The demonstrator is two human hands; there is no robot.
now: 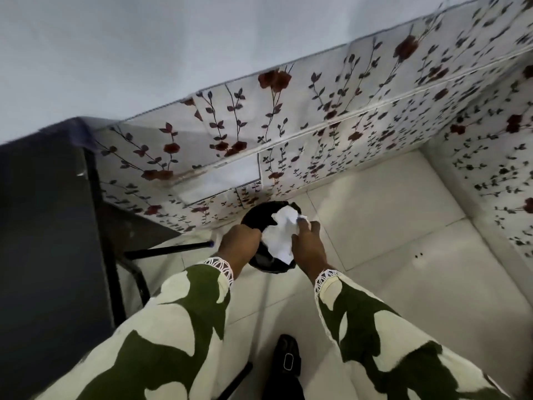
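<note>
Person stands over a small round black waste bin lined with a black plastic bag on the white tiled floor, just off the floral-tiled wall. The crumpled white sheet of paper is held right above the bin mouth, not yet inside. The left hand has its fingers curled on the paper's left edge, and the right hand pinches the right edge with its fingers bent round it. How tight either grip is cannot be told, since the fingertips are partly hidden by the paper.

Step judged as dropping or pressing the paper into the bin. To do it well:
- keep the wad centred over the opening; part of it overhangs the near rim, so shift it slightly toward the wall first
- squeeze it smaller between both hands so it clears the rim
- lower it before letting go, as crumpled paper is light and may bounce out
- avoid dragging the bag liner inward
- the bin looks light and could tip if pushed off-centre; press straight down

Also in view: dark-topped counter on black metal legs at left; black shoe below; green-and-cream patterned sleeves with white lace cuffs.
</note>
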